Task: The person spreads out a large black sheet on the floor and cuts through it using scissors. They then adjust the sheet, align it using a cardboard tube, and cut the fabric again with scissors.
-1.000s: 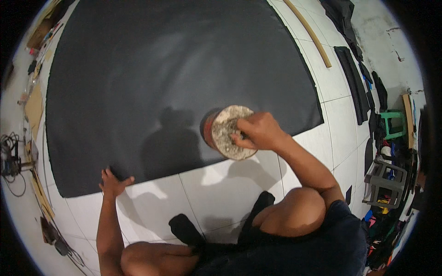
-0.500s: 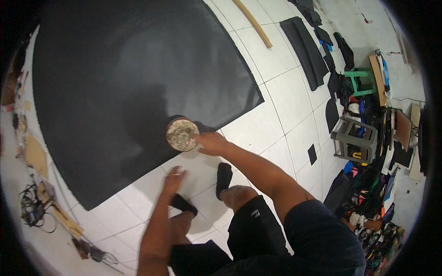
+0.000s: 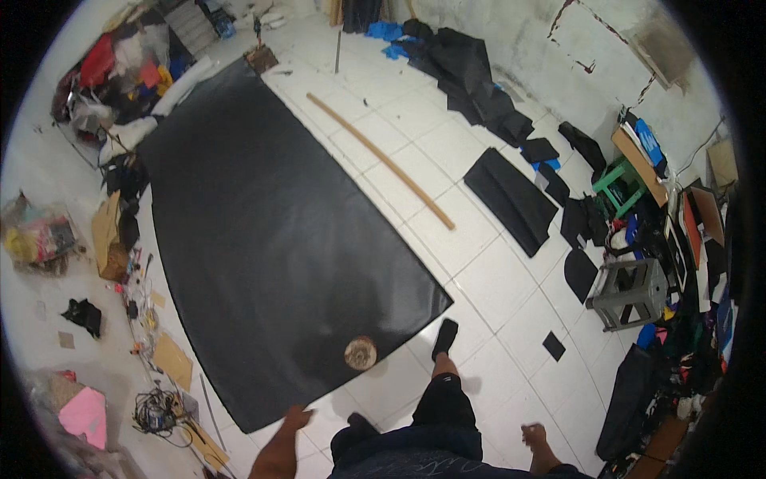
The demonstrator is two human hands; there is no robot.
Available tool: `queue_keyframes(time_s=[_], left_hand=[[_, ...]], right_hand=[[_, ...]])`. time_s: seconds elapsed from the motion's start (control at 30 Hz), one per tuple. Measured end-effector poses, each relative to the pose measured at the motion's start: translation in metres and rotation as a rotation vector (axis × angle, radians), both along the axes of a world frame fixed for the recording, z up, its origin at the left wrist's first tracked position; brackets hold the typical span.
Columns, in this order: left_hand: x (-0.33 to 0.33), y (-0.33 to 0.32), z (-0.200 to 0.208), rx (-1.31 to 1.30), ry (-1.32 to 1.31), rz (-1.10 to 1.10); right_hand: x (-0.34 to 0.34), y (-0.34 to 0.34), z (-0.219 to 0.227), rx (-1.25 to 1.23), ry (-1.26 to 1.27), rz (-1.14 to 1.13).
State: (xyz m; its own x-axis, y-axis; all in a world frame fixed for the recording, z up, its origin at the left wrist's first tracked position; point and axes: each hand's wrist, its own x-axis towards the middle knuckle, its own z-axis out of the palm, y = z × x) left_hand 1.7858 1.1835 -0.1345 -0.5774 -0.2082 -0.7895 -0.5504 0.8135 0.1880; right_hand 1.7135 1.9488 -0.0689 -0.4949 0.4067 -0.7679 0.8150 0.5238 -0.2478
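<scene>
A large black sheet (image 3: 263,239) lies spread on the white floor in front of me. On it, by its near edge, rests a round block or can (image 3: 361,353) with a mottled tan top; its exact kind is unclear. Neither hand touches it. My left hand (image 3: 298,417) is beside the sheet's near edge, empty, with its fingers loosely apart. Out to the right, over the floor tiles, my right hand (image 3: 535,436) hangs empty, fingers slightly bent and not closed. My right foot (image 3: 446,338) stands by the sheet's near right corner.
A long tan tube (image 3: 383,161) lies right of the sheet. Beyond it are a folded black piece (image 3: 511,201), a grey stool (image 3: 629,294) and a green stool (image 3: 620,185). Coiled cables (image 3: 155,411) and cardboard (image 3: 173,359) line the left side.
My right hand has let go of the round thing and swung out right, away from it. The view has tipped up and shows more of the sheet and room.
</scene>
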Motion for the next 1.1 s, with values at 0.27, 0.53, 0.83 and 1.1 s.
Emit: queue_keyframes(time_s=[0.27,0.53,0.83,1.1], left_hand=[[-0.208,0.029,0.128,-0.098,0.228,0.684],[-0.508,0.142,0.177,0.391,0.328,0.575],[-0.639,-0.036,0.041,0.072,-0.121,0.650],[-1.017,-0.125,0.178,0.202,0.524,0.979]], right_hand=[[-0.241,0.063,-0.041,-0.068,0.040,0.517],[-0.693,-0.114,0.040,-0.137,0.576,0.454],[-0.848,-0.085,-0.003,-0.235,0.365,0.139],[-0.972,-0.120,0.011,-0.243,-0.104,-0.137]])
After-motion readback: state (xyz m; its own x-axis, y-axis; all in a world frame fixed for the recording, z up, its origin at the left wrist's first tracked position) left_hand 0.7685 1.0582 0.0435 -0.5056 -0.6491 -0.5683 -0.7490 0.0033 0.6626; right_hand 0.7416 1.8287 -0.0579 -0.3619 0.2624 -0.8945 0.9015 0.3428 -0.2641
